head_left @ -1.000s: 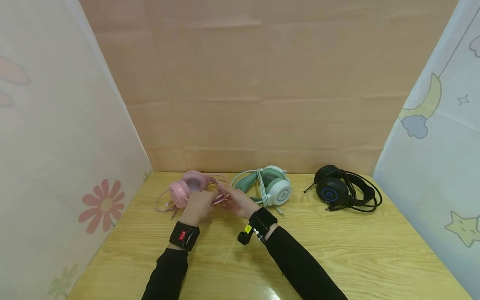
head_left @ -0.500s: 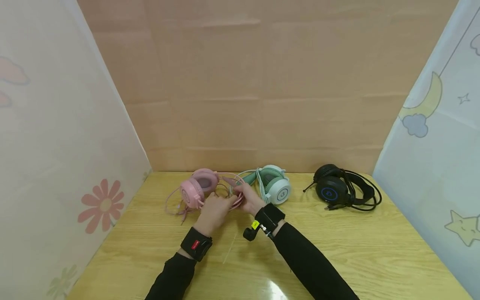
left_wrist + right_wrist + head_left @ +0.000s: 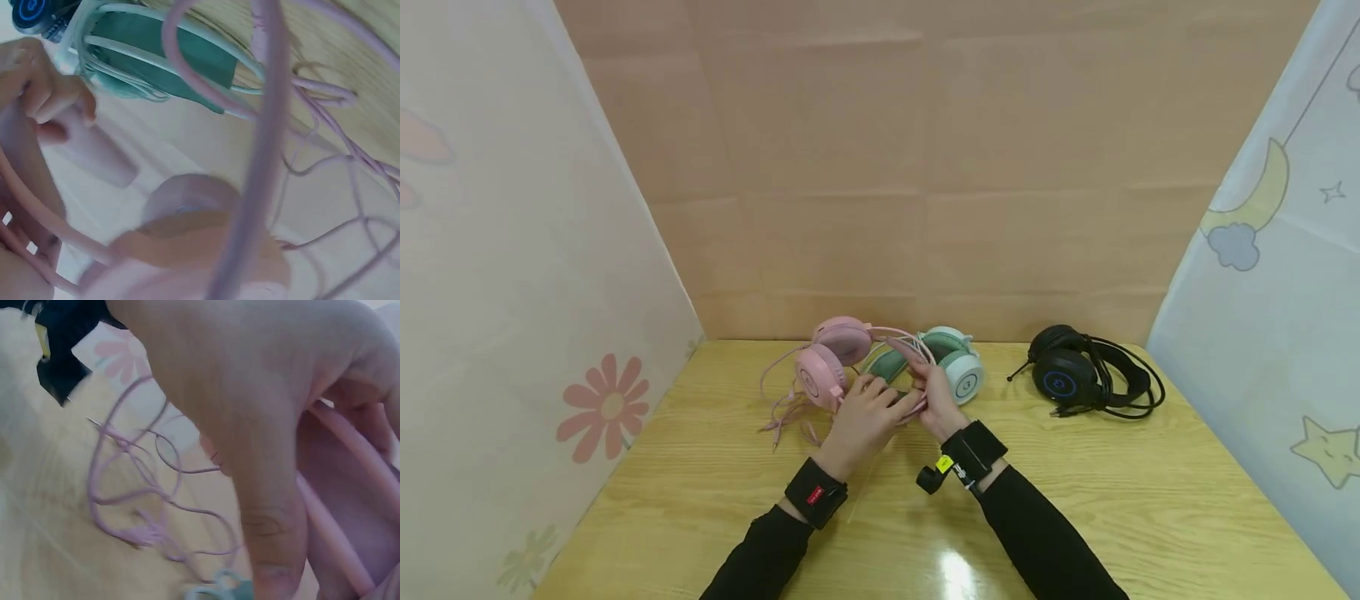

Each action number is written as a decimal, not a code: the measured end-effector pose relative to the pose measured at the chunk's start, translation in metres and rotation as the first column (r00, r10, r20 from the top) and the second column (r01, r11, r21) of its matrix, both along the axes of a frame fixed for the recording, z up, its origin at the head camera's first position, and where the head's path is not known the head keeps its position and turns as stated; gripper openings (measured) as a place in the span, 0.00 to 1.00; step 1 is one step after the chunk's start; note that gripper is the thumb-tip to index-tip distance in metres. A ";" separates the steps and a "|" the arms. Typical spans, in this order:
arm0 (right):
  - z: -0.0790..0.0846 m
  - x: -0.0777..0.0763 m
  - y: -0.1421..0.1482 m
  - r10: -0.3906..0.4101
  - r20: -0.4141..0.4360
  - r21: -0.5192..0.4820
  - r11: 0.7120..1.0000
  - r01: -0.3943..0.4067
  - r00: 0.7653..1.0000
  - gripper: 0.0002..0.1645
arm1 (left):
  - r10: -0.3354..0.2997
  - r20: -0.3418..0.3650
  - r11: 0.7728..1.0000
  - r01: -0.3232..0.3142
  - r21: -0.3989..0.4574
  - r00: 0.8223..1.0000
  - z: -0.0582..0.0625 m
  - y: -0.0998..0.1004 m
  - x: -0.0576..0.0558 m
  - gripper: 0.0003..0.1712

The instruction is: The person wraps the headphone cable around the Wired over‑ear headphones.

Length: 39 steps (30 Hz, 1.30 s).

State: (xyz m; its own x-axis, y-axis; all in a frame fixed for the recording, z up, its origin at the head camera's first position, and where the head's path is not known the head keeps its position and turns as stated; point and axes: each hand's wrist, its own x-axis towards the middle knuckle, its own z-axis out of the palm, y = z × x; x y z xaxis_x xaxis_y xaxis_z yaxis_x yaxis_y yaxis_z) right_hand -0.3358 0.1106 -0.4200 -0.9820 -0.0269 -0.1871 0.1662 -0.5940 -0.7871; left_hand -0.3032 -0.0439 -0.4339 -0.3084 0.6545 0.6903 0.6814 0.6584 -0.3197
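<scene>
We hold pink headset (image 3: 831,367) by its band, lifted just off table (image 3: 1150,500) beside green headset (image 3: 958,371). Left hand (image 3: 865,417) and right hand (image 3: 934,400) both clenched round band. Keep trailing pink cable (image 3: 782,412) from snagging green headset; support both sides evenly.

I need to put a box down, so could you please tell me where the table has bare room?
The near half of the table, right of the sleeves, is bare. So is the near-left corner. The far edge is crowded: pink headset, green headset, black headset, and both hands.
</scene>
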 end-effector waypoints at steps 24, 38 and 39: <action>0.024 0.022 0.104 -0.020 -0.175 -0.143 0.990 -0.005 0.984 0.19 | -0.297 0.786 0.713 -0.421 0.560 0.542 0.024 -0.044 -0.030 0.21; 0.022 0.023 0.114 0.040 -0.178 -0.272 0.958 -0.089 0.983 0.20 | -0.528 0.719 0.509 -0.510 0.693 0.451 0.017 -0.037 -0.032 0.15; 0.022 0.023 0.115 0.044 -0.174 -0.280 0.955 -0.092 0.984 0.20 | -0.567 0.697 0.480 -0.512 0.713 0.439 0.016 -0.037 -0.032 0.15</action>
